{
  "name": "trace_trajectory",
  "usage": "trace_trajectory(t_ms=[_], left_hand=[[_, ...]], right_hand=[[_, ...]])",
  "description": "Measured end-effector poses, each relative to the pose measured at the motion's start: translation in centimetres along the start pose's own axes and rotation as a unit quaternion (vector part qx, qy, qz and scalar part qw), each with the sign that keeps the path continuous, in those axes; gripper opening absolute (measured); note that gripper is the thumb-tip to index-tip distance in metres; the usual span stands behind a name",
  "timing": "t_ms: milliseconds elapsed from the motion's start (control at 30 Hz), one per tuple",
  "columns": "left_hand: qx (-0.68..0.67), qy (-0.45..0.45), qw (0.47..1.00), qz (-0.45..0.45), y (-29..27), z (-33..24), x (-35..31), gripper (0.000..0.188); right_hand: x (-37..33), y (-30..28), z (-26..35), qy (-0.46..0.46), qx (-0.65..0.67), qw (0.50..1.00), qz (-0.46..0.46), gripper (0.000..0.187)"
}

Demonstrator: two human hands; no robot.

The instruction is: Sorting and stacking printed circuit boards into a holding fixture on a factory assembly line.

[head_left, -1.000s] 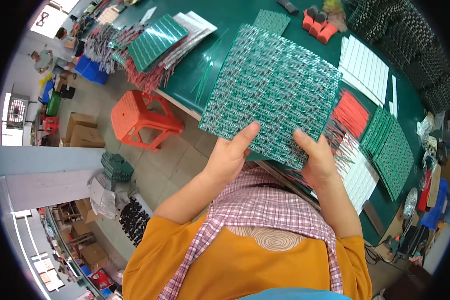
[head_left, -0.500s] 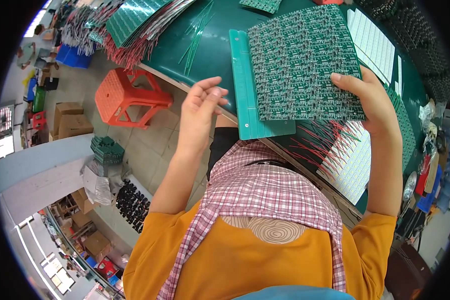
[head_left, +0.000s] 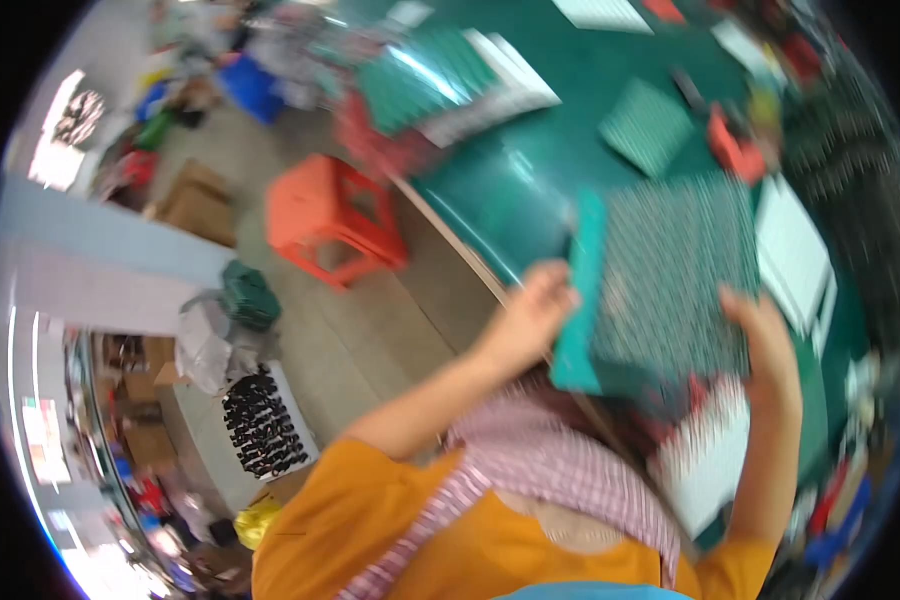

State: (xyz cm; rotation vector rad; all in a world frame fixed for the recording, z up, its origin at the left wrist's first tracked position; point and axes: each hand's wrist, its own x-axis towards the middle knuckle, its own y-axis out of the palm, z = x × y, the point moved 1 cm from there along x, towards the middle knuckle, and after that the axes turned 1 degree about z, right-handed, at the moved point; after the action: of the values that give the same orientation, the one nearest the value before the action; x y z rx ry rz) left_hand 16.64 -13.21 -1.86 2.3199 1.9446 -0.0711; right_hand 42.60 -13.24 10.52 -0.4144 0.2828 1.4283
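Observation:
A green circuit board panel (head_left: pixel 675 270), densely covered with small parts, lies over a teal-green flat fixture (head_left: pixel 577 345) at the near edge of the table. My right hand (head_left: pixel 765 335) grips the panel by its right edge, thumb on top. At the fixture's left edge is my left hand (head_left: pixel 532 312), its fingers bent and smeared by motion; whether they touch the fixture I cannot make out. Below the panel, red wires and a white board sheet (head_left: pixel 715 465) show, partly hidden by my right arm.
The green table (head_left: pixel 490 200) carries a stack of green panels (head_left: pixel 425 75) at far left, a smaller green board (head_left: pixel 647 128), an orange-red object (head_left: pixel 732 148) and white strips (head_left: pixel 792 255) on the right. An orange-red stool (head_left: pixel 320 215) stands left of the table.
The whole view has swung and blurred, so table and panel appear lower and further right. My left hand has come closer to the fixture's left edge. My right hand keeps its hold on the panel.

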Motion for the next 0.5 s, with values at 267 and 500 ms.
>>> trace_trajectory(t_ms=[267, 500], left_hand=[[-0.068, -0.021, 0.996, 0.061, 1.3, 0.6, -0.1, 0.032], [-0.064, -0.021, 0.997, 0.048, 2.1, -0.4, -0.5, 0.031]], right_hand=[[-4.4, 1.1, -7.0, -0.147, 0.325, 0.909, 0.214, 0.055], [-3.6, 5.5, -10.9, -0.149, 0.109, 0.983, 0.017, 0.043]])
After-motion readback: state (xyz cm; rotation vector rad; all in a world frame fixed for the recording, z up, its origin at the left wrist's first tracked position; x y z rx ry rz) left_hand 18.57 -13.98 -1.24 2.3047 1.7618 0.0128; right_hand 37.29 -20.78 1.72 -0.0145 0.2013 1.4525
